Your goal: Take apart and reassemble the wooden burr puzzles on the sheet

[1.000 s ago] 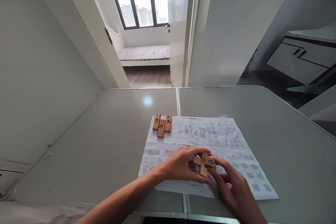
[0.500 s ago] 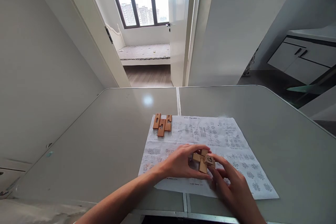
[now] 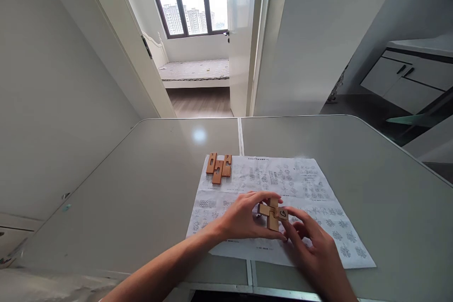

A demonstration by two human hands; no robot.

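"What are the fingers doing just now?"

"The fingers (image 3: 260, 197) of the left hand (image 3: 242, 221) are curled round the wooden cross (image 3: 271, 213). They reach over its far side, and the thumb closes in along its near side. The right hand (image 3: 316, 257) comes in from the other side. Its fingers (image 3: 295, 213) are pinched on the cross's right arm, the one with a dark mark inked on its end. So both hands are closed on the same thing."

"Is the cross lying down or lifted?"

"I cannot tell whether it rests on the paper sheet (image 3: 307, 184) or is held just clear of it. It sits over the near half of the sheet, about midway across, with both forearms stretching back towards the near edge of the bench (image 3: 141, 198)."

"And around them?"

"The sheet is printed with rows of small diagrams. It lies flat on the pale grey bench, across the seam between the bench's two panels. At its far left corner lie three loose wooden pieces (image 3: 218, 168), side by side and touching, well apart from the hands. Beyond the bench is an open doorway (image 3: 201, 101), and through it a bed (image 3: 194, 71) under a tall window (image 3: 191, 0) with tower blocks outside. Off to the right stands a cabinet (image 3: 406, 80) with dark handles on its drawer fronts."
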